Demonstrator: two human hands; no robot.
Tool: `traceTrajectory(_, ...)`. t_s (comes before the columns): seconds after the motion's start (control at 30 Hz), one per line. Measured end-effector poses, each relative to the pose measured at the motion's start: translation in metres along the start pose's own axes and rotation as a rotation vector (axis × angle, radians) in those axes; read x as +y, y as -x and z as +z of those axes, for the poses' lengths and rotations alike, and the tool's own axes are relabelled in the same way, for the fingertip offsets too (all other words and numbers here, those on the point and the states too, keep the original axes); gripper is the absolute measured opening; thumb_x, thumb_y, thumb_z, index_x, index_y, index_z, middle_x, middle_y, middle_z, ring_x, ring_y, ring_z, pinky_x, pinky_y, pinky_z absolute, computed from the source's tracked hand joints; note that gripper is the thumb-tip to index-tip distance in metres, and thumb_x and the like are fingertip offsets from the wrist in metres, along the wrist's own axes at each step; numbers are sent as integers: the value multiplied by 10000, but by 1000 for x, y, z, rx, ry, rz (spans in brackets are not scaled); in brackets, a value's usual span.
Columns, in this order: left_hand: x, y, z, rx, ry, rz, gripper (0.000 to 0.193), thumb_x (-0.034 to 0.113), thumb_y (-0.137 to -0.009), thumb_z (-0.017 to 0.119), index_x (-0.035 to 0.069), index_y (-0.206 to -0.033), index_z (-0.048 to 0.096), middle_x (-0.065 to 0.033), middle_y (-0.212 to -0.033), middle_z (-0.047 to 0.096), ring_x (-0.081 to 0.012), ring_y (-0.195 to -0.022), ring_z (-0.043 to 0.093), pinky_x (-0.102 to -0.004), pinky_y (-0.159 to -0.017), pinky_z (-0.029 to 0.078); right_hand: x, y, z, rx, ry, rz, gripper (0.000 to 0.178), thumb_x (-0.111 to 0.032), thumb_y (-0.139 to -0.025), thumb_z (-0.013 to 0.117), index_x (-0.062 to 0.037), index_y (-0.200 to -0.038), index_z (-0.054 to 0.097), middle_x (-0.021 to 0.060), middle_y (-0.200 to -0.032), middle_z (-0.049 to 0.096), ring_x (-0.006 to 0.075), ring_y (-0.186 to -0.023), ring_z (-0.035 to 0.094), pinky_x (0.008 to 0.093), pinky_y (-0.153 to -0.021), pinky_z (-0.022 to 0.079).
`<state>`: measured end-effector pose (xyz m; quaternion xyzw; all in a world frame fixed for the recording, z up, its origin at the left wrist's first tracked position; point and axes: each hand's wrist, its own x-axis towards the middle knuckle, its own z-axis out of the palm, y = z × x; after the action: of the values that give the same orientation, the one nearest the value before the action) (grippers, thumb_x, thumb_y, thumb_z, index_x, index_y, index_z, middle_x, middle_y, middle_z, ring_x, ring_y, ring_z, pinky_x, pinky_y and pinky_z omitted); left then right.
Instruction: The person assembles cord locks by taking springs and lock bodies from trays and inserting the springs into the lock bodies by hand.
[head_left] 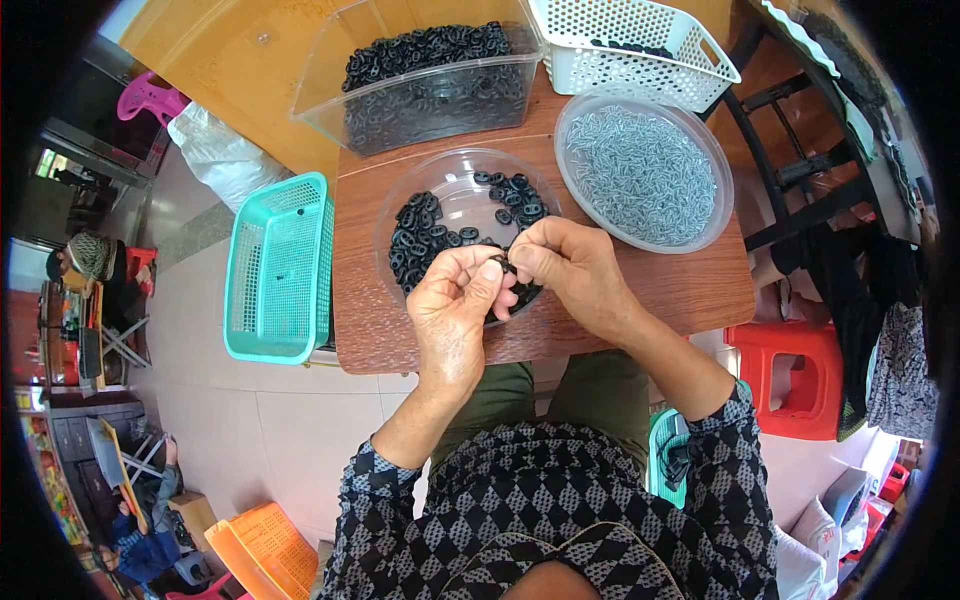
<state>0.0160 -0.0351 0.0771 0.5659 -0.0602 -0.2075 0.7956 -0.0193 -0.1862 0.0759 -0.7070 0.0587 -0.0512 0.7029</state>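
Both the left hand [455,300] and the right hand [575,265] pinch one small black ring [500,262] over the clear bowl [455,180] near the table's [690,290] front edge; fingers hide most of it.

bare table strip [690,290] near the hands, bowls [400,215] and bins [330,80] crowding behind, teal basket [280,265] blocking left
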Motion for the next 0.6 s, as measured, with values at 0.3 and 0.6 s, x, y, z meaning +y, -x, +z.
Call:
traceTrajectory(0.3, 0, 2, 0, 4, -64, 46, 122, 71, -926, 570, -23, -1002, 582, -59, -837, 632, -79, -665, 566, -194, -569, 465, 4, -1, 4, 10, -25, -9, 169, -122, -895, 579, 42, -862, 606, 51, -758, 616, 94, -724, 556, 260, -659, 465)
traceTrajectory(0.6, 2, 3, 2, 30, -98, 87, 125, 85, -930, 569, -8, -1012, 585, -43, -844, 631, -67, -671, 562, -180, -574, 455, -2, -2, 6, 17, 20, -5, 166, -120, -898, 579, 38, -857, 609, 42, -749, 607, 94, -723, 554, 258, -654, 464)
